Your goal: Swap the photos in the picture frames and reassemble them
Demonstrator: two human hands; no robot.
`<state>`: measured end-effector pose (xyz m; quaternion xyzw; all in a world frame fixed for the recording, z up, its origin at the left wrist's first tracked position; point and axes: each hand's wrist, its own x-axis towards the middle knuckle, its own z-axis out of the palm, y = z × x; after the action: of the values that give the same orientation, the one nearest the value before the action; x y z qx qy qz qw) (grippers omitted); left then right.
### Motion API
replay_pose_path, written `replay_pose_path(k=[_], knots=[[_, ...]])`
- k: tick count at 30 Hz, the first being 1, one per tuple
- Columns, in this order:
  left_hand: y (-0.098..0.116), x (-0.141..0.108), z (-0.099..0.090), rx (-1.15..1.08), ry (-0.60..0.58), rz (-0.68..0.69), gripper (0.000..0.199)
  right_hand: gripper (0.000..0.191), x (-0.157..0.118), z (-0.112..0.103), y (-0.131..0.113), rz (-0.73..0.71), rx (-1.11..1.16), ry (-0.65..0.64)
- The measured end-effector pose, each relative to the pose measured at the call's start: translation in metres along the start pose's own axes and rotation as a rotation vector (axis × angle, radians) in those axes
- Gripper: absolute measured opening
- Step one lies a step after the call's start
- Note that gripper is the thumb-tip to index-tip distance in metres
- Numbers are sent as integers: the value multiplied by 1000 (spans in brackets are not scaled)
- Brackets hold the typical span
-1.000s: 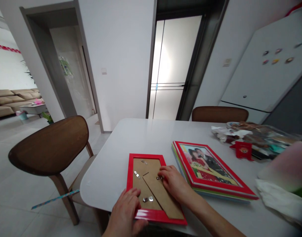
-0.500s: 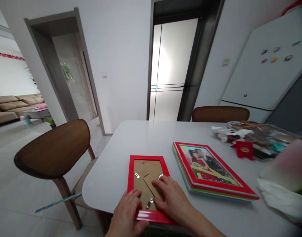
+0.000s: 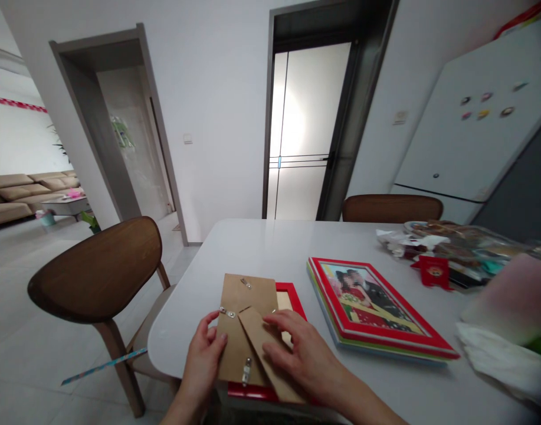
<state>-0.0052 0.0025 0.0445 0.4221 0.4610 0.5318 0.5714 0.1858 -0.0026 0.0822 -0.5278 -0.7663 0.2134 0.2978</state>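
A brown picture-frame backing board (image 3: 232, 348) with metal clips lies lifted and shifted over a red picture frame (image 3: 292, 292), which shows at the right and along the near edge. My left hand (image 3: 198, 357) pinches the board's left edge, thumb on top. On the board's back, the stand leg (image 3: 253, 333) sticks out at a slant. Curled over the leg and the board's right side is my right hand (image 3: 303, 357); part of its grip is hidden. Beside them rests a stack of frames, topped by a red framed photo (image 3: 363, 292) of two people.
All this is on a white table (image 3: 248, 245). Plastic bags (image 3: 469, 236), a red packet (image 3: 435, 271) and white tissue (image 3: 495, 354) occupy its right side. One wooden chair (image 3: 97, 268) stands at the left, another chair (image 3: 392, 208) at the far side.
The backing board has come up out of the red frame and moved left. My left hand has shifted from the frame's near corner to the board's left edge; the stand leg is swung outward.
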Motion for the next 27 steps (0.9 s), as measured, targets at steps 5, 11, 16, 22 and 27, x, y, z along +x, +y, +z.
replay_pose_path(k=[5, 11, 16, 22, 27], knots=[[11, 3, -59, 56, 187, -49, 44, 39, -3, 5, 39, 148, -236, 79], [5, 7, -98, 435, 270, 19, 41, 48, -4, 13, 60, 282, -406, 32], [-4, 8, -95, 906, 385, 305, 45, 55, 5, 8, 59, 343, -256, 128], [-4, -20, -20, 1064, 142, 570, 39, 66, 0, -5, 38, 533, 867, 74], [-6, -36, 55, 1034, -264, 724, 60, 80, -2, -15, 13, 506, 1131, 120]])
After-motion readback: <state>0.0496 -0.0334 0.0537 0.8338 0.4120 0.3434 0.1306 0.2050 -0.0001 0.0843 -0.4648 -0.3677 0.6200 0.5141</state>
